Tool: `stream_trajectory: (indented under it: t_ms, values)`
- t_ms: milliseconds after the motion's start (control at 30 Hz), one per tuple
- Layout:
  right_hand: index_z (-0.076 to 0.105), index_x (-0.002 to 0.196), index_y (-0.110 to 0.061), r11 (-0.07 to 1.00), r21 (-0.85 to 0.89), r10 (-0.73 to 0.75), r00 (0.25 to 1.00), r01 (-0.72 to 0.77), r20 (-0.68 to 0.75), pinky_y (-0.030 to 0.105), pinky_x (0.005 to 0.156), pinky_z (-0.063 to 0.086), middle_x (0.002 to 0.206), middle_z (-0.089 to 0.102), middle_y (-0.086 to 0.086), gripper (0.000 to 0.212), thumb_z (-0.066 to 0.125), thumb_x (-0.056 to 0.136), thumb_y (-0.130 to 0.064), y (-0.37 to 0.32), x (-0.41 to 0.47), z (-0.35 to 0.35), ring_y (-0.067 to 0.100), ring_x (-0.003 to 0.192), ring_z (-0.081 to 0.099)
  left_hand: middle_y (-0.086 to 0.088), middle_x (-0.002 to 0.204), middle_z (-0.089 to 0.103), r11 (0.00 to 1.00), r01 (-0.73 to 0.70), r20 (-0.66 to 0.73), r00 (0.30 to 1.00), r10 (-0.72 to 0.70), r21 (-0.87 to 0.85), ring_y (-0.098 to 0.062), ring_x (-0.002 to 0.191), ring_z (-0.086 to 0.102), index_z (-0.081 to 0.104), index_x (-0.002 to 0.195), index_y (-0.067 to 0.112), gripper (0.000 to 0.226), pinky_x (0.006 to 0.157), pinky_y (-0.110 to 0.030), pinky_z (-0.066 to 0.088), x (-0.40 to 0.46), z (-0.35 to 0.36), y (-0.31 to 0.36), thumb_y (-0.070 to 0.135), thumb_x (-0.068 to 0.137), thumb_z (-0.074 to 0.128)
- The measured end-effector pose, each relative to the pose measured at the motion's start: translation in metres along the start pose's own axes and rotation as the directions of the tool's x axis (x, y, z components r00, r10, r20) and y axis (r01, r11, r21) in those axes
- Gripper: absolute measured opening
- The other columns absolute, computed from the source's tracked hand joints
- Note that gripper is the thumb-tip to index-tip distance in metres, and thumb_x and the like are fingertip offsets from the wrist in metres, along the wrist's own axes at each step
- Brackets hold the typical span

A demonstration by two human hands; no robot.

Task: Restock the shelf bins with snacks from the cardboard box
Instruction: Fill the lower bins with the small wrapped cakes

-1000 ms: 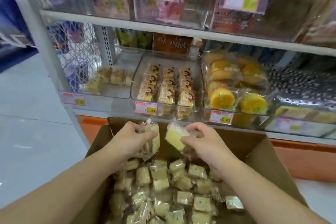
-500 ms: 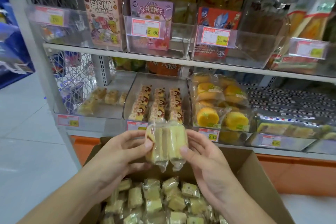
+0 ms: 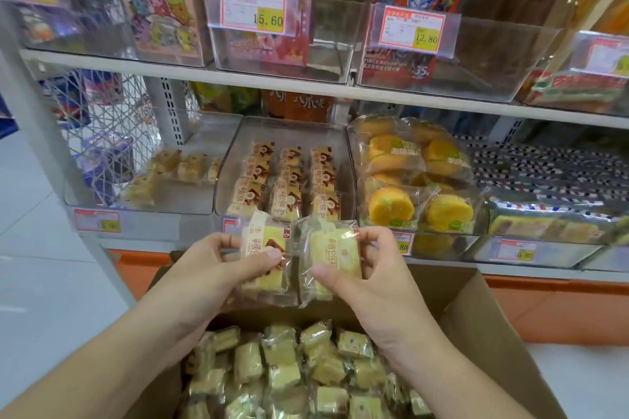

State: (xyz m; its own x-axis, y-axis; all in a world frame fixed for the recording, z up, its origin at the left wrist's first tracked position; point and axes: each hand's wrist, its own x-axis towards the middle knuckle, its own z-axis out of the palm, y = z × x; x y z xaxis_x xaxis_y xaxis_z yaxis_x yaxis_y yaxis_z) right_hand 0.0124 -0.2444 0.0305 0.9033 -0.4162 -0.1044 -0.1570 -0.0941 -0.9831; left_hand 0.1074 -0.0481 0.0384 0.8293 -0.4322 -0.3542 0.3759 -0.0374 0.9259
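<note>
My left hand [image 3: 218, 269] pinches a wrapped yellow cake snack [image 3: 263, 260] with brown on its label. My right hand [image 3: 377, 269] pinches a second wrapped yellow cake snack [image 3: 332, 258]. Both packets are held side by side above the open cardboard box [image 3: 483, 323], in front of the lower shelf. Several more wrapped cakes [image 3: 289, 374] lie loose in the box. Behind the hands, a clear middle bin [image 3: 228, 167] holds three rows of packets. The clear left bin [image 3: 190, 201] holds a few similar cakes.
A bin of round orange cakes [image 3: 418, 180] stands to the right, with striped packets [image 3: 544, 173] beyond. The upper shelf [image 3: 272, 82] carries clear bins with snack boxes and price tags. A white upright post [image 3: 44, 146] and wire mesh stand at the left; pale floor lies there.
Both hands lifted out of the box with the packets and brought them side by side. The packets have turned label-up, and my view has risen towards the shelves.
</note>
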Motion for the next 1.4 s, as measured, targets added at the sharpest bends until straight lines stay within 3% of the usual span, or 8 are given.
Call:
stream_trajectory:
  t_ms: [133,267,467,733,867,1033,1233,1400]
  values:
    - [0.050,0.124,-0.033,1.000,0.018,-0.007,0.998,0.006,0.062,0.034,0.095,0.060,0.118,0.073,-0.008,0.057,0.089,0.083,-0.025,0.003,0.001,0.005,0.005,0.107,0.072,-0.016,0.107,0.080,1.000,0.013,-0.026,1.000,-0.013,0.009,-0.036,0.096,0.079,0.053,0.128,0.006,0.067,0.093,-0.054,0.060,0.003,0.001,-0.006,0.020,0.073,0.089]
    - [0.053,0.125,-0.031,0.998,0.040,-0.049,0.995,0.046,0.089,0.026,0.090,0.060,0.113,0.075,-0.014,0.054,0.085,0.087,-0.009,0.002,0.003,0.007,0.005,0.106,0.073,-0.016,0.106,0.080,1.000,0.010,-0.046,0.999,-0.011,-0.020,-0.037,0.094,0.079,0.052,0.128,0.008,0.068,0.090,-0.054,0.061,0.004,-0.002,-0.004,0.019,0.072,0.089]
    - [0.053,0.123,-0.034,0.996,0.029,-0.083,0.994,0.081,0.076,0.019,0.083,0.059,0.114,0.075,-0.014,0.062,0.089,0.080,-0.007,0.000,0.002,0.014,0.001,0.104,0.073,-0.010,0.102,0.082,1.000,-0.020,-0.058,0.998,0.018,-0.022,-0.031,0.093,0.080,0.054,0.126,0.014,0.055,0.087,-0.053,0.063,-0.003,-0.011,0.001,0.014,0.082,0.086]
    - [0.044,0.130,-0.048,0.982,-0.047,-0.171,0.968,0.183,0.182,0.024,0.087,0.061,0.116,0.062,-0.042,0.084,0.091,0.077,-0.003,-0.012,-0.005,0.042,-0.004,0.110,0.069,-0.003,0.102,0.082,0.995,-0.047,-0.052,0.997,0.052,0.083,-0.023,0.092,0.080,0.063,0.123,0.020,0.072,0.080,-0.043,0.066,-0.013,-0.036,0.006,0.026,0.061,0.101]
    - [0.031,0.136,-0.069,0.968,-0.118,-0.189,0.955,0.220,0.227,0.028,0.090,0.061,0.124,0.049,-0.048,0.113,0.098,0.068,-0.009,-0.023,-0.003,0.065,-0.009,0.117,0.064,-0.006,0.099,0.082,0.996,-0.022,-0.070,0.997,0.029,0.091,-0.025,0.092,0.080,0.070,0.119,0.017,0.071,0.082,-0.046,0.066,-0.015,-0.060,0.010,0.025,0.057,0.105]
    - [0.040,0.135,-0.070,0.900,-0.266,-0.223,0.890,0.344,0.397,0.032,0.099,0.059,0.141,0.049,-0.029,0.097,0.097,0.071,-0.024,-0.049,0.021,0.106,0.003,0.128,0.059,-0.009,0.102,0.081,0.999,-0.037,-0.156,0.987,0.043,0.038,-0.029,0.090,0.080,0.068,0.121,0.017,0.087,0.070,-0.042,0.065,-0.011,-0.104,0.025,0.032,0.046,0.108]
    - [0.047,0.131,-0.061,0.775,-0.414,-0.262,0.839,0.478,0.477,0.028,0.098,0.058,0.131,0.043,-0.039,0.083,0.095,0.075,-0.021,-0.075,0.059,0.162,0.000,0.123,0.057,-0.004,0.090,0.081,0.996,-0.089,-0.301,0.951,0.077,-0.024,-0.024,0.077,0.080,0.066,0.116,0.019,0.067,0.058,-0.031,0.061,-0.001,-0.154,0.034,0.025,0.059,0.101]
    - [0.052,0.132,-0.045,0.669,-0.530,-0.356,0.851,0.521,0.387,0.003,0.089,0.041,0.128,0.037,-0.029,0.068,0.093,0.076,-0.042,-0.082,0.102,0.204,-0.015,0.115,0.043,-0.009,0.086,0.078,0.993,-0.114,-0.498,0.863,0.089,-0.019,-0.024,0.066,0.078,0.063,0.112,0.016,0.048,0.049,-0.026,0.059,0.017,-0.199,0.027,0.021,0.076,0.095]
